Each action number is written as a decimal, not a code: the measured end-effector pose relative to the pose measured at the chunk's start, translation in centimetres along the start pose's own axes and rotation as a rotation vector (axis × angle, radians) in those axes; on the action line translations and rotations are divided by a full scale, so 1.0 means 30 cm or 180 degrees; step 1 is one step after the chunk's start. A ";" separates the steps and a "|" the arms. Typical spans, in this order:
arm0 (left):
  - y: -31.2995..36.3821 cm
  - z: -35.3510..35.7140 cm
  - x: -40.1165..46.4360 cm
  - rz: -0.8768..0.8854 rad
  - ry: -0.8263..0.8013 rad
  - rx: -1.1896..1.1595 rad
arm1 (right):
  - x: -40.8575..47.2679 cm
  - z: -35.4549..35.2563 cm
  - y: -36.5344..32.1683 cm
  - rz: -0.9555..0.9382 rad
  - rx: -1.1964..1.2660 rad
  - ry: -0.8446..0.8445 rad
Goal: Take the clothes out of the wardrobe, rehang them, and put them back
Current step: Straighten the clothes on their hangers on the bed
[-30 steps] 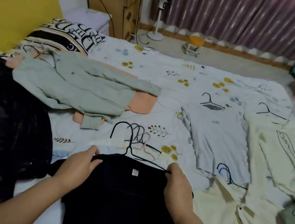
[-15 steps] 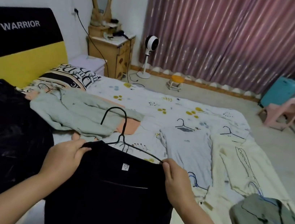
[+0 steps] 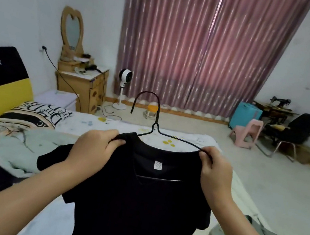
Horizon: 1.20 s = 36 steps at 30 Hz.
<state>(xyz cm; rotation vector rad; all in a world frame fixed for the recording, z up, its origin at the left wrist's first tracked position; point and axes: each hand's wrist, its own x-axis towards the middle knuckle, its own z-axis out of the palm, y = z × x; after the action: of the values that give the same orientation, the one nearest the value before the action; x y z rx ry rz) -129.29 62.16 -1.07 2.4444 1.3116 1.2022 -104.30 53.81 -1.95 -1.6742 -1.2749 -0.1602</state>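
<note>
The black T-shirt (image 3: 138, 200) hangs on a black wire hanger (image 3: 155, 129) and is held up in the air in front of the person, above the bed (image 3: 93, 124). The left hand (image 3: 94, 148) grips the left shoulder of the T-shirt, fingers curled round the fabric at the collar edge. The right hand (image 3: 215, 169) pinches the right end of the hanger wire where the collar meets it. The hanger's lower bar shows through the neck opening (so the garment appears seated on the hanger).

Key relation: the hanger's long axis runs left to right between the two hands, level or nearly so, and the hook rises from its centre, above both hands and about equally near to each. The hook's open end points to the person's left.

Judgement: the rehanging step for this garment looks complete or close to it. The next step is to carry it to the wardrobe, which is not in view. One hand must shift to the hook before it goes on a rail.

A pale green garment (image 3: 26, 145) lies on the bed at left.
</note>
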 end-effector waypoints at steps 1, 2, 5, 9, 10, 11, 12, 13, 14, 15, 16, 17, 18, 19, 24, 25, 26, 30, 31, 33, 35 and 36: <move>0.018 0.009 0.027 0.0077 -0.0091 -0.0048 | 0.022 -0.022 0.003 -0.0006 -0.0073 0.0104; 0.031 0.020 0.053 0.0134 -0.0203 -0.0086 | 0.042 -0.042 0.007 0.0009 -0.0149 0.0184; 0.044 0.060 0.131 0.0298 -0.0536 -0.0125 | 0.095 -0.101 0.029 0.0057 -0.0336 0.0424; 0.040 0.127 0.226 0.0537 -0.0951 -0.0223 | 0.145 -0.175 0.072 0.0122 -0.0503 0.0700; 0.048 0.145 0.244 0.0624 -0.1011 -0.0247 | 0.154 -0.191 0.085 0.0139 -0.0531 0.0741; 0.062 0.163 0.259 0.0709 -0.1039 -0.0264 | 0.163 -0.206 0.098 0.0146 -0.0552 0.0779; 0.079 0.182 0.273 0.0783 -0.1043 -0.0296 | 0.172 -0.222 0.110 0.0149 -0.0566 0.0816; 0.097 0.201 0.284 0.0830 -0.1033 -0.0343 | 0.180 -0.238 0.123 0.0153 -0.0576 0.0850; 0.119 0.221 0.293 0.0860 -0.1007 -0.0402 | 0.189 -0.254 0.138 0.0154 -0.0588 0.0878; 0.144 0.241 0.300 0.0887 -0.0973 -0.0465 | 0.199 -0.270 0.157 0.0163 -0.0598 0.0896; 0.169 0.263 0.307 0.0916 -0.0936 -0.0523 | 0.211 -0.287 0.178 0.0186 -0.0600 0.0903; 0.196 0.286 0.314 0.0933 -0.0911 -0.0568 | 0.225 -0.304 0.205 0.0221 -0.0592 0.0909; 0.223 0.312 0.321 0.0944 -0.0887 -0.0615 | 0.239 -0.321 0.234 0.0253 -0.0584 0.0911; 0.252 0.340 0.327 0.0943 -0.0854 -0.0661 | 0.256 -0.338 0.267 0.0279 -0.0578 0.0913; 0.415 0.506 0.358 0.0915 -0.0734 -0.0573 | 0.337 -0.442 0.458 0.0378 -0.0577 0.0788; 0.452 0.541 0.364 0.0889 -0.0708 -0.0545 | 0.356 -0.466 0.503 0.0373 -0.0569 0.0758; 0.487 0.576 0.369 0.0859 -0.0677 -0.0526 | 0.375 -0.489 0.547 0.0363 -0.0564 0.0726; 0.600 0.696 0.371 0.0753 -0.0562 -0.0487 | 0.454 -0.544 0.710 0.0349 -0.0619 0.0548; 0.617 0.723 0.370 0.0708 -0.0546 -0.0469 | 0.471 -0.548 0.742 0.0349 -0.0629 0.0503; 0.635 0.771 0.372 0.0602 -0.0523 -0.0436 | 0.502 -0.540 0.799 0.0350 -0.0612 0.0414; 0.632 0.811 0.378 0.0485 -0.0497 -0.0419 | 0.528 -0.511 0.846 0.0369 -0.0597 0.0319; 0.624 0.829 0.384 0.0427 -0.0485 -0.0422 | 0.539 -0.491 0.866 0.0370 -0.0601 0.0289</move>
<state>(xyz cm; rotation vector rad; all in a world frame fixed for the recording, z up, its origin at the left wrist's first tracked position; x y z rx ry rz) -96.32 65.37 -2.91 2.5049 1.0097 1.0683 -70.38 54.45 -0.54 -1.8753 -1.1197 -0.2908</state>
